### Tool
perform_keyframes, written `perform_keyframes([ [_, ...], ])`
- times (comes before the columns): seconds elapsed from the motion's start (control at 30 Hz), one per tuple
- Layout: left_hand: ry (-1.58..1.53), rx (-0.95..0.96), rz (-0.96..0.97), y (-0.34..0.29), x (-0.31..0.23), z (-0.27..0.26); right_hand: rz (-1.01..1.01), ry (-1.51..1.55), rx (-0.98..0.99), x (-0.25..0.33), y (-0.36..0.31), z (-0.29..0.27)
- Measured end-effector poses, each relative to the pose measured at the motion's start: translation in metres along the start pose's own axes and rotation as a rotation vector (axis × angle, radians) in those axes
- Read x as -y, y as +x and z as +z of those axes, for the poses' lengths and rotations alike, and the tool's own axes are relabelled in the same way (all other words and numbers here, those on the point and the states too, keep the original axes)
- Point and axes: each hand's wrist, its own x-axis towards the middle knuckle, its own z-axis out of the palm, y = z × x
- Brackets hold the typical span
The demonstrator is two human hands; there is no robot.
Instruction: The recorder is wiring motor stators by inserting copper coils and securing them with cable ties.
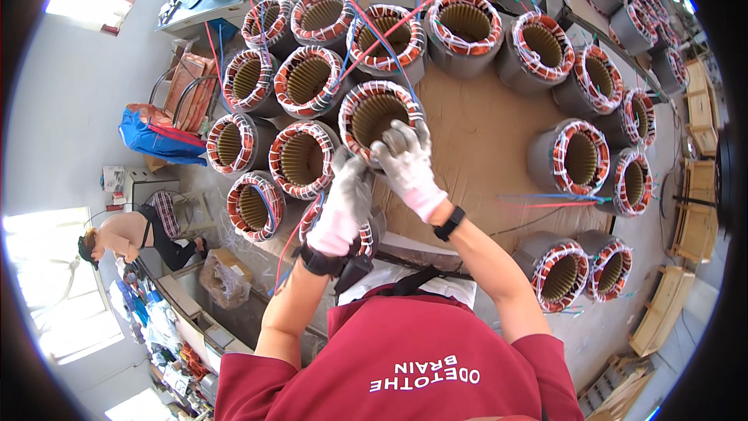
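Note:
A motor stator point(356, 96), a grey metal cylinder with copper windings laced in white cord around its top rim, stands upright in front of me. At its near left edge is my left hand point(348, 196) in a grey-and-white glove, its bent fingers closed at the winding rim. My right hand point(405, 157), gloved the same way, grips the near right part of that rim, fingers bent over it toward the bore. Whatever lies between the fingertips is hidden. Another stator point(366, 235) sits partly under my left forearm.
Several more stators point(304, 160) crowd the left and far side of the cardboard-covered table point(467, 148). Others point(580, 157) line its right side. Red and blue lead wires point(389, 39) cross above the far stators. Wooden crates point(662, 310) stand right; a person point(128, 234) bends at a bench on the left.

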Motion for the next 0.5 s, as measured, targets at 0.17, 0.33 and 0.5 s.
perform_keyframes([
  [0.17, 0.072, 0.002, 0.123, 0.003, -0.009, -0.002, 0.171, -0.105, -0.137, 0.022, 0.012, 0.036],
  [0.33, 0.407, 0.007, 0.256, -0.067, -0.03, 0.006, 0.085, -0.263, 0.008, 0.026, 0.024, 0.017],
  [0.5, 0.498, 0.341, -0.065, -0.138, -0.009, 0.013, 0.053, -0.269, 0.071, 0.005, 0.014, 0.013],
])
